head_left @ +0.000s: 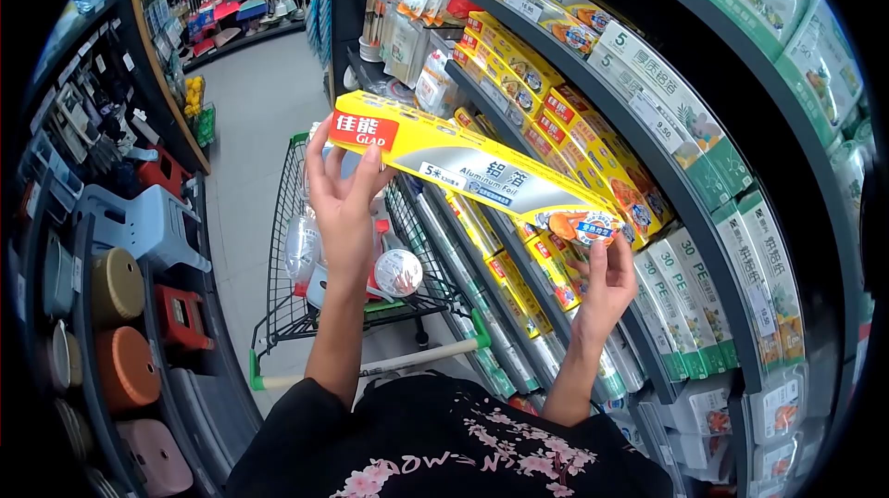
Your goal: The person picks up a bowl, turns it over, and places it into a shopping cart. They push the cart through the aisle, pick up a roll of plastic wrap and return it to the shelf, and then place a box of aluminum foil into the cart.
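Note:
A long yellow box of aluminum foil [482, 169] with a red Glad label is held up across the middle of the view, its right end tilted down. My left hand [347, 183] grips the labelled left end, thumb on the front face. At the lower right end, my right hand [607, 285] pinches the box's bottom corner with the thumb in front. Behind the box, more yellow foil boxes [574, 137] fill the shelf.
A shopping cart [278, 313] with goods in it, including a round clear-lidded container [399, 273], stands in front of me. To the left, a shelf holds a blue plastic stool [139, 225] and round stools [128, 368]. Green-and-white boxes [681, 303] line the right shelf.

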Available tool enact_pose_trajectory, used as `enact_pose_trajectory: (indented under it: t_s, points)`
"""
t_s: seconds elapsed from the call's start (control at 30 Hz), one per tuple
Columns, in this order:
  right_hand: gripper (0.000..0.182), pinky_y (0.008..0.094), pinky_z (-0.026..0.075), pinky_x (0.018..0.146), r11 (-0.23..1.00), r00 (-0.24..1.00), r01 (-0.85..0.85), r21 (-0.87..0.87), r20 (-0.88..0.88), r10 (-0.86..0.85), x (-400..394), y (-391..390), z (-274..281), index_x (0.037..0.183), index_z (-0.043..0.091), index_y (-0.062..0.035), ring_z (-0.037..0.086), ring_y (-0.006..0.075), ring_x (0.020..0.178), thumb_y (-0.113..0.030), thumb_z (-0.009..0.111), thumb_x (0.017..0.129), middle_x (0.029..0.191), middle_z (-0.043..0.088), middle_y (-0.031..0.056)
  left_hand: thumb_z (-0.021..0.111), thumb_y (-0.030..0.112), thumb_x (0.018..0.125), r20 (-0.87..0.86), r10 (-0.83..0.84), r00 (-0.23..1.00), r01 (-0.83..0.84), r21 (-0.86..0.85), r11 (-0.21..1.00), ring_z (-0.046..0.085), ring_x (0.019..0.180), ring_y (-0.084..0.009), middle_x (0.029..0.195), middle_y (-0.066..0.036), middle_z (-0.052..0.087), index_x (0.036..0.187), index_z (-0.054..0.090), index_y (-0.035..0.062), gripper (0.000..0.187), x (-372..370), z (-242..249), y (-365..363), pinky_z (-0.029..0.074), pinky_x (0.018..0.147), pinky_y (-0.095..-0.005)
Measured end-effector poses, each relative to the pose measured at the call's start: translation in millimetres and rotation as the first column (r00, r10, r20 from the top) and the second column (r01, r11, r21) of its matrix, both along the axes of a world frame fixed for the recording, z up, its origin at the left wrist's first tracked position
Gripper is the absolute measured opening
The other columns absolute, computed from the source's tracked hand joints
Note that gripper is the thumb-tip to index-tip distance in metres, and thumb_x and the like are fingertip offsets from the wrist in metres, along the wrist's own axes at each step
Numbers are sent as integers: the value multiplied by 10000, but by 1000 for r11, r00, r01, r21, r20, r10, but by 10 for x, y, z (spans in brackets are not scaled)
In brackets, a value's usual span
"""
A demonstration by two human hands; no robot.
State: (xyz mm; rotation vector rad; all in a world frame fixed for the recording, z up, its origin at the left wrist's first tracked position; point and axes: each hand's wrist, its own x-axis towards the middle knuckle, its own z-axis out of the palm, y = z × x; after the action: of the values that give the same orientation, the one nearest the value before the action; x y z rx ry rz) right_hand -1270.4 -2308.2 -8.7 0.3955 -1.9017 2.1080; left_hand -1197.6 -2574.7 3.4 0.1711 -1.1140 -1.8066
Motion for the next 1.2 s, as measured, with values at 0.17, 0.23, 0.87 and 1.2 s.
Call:
enact_pose_trajectory:
  t_s: [0.17,0.23,0.87,1.2]
  points:
    - [426,287,563,829,994,998,-29,-107,-67,22,-297,-134,78,1311,515,108,638,155,1001,-16,650,926,1137,657,159,586,117,962,47,-13,999,14,-29,999,557,1214,-232,1351,-159,483,1456,317,30,570,-387,96,-141,535,965,-398]
    - [426,306,565,856,995,992,-49,-92,-119,38,-462,-219,175,1311,516,107,634,171,1026,16,648,916,1170,644,172,584,99,960,75,12,997,-11,-15,1000,561,1201,-216,1338,-145,484,1448,347,27,548,-588,217,-205,532,950,-392]
    - [417,296,593,848,965,853,257,-58,-457,-254,-1684,-1250,820,1303,570,30,631,208,1064,-26,678,904,1218,527,135,627,296,955,-9,-172,985,164,-251,954,539,1216,-198,1356,-141,524,1461,271,16,679,-2960,515,-1294,449,992,-360]
    - [437,241,551,547,819,757,559,132,-485,-439,-2296,-2062,1187,1329,539,46,712,165,662,-123,638,939,1202,652,224,700,339,916,-85,-359,929,317,-313,895,540,1175,-184,1260,-132,559,1398,320,19,692,-4353,614,-1919,448,982,-304]
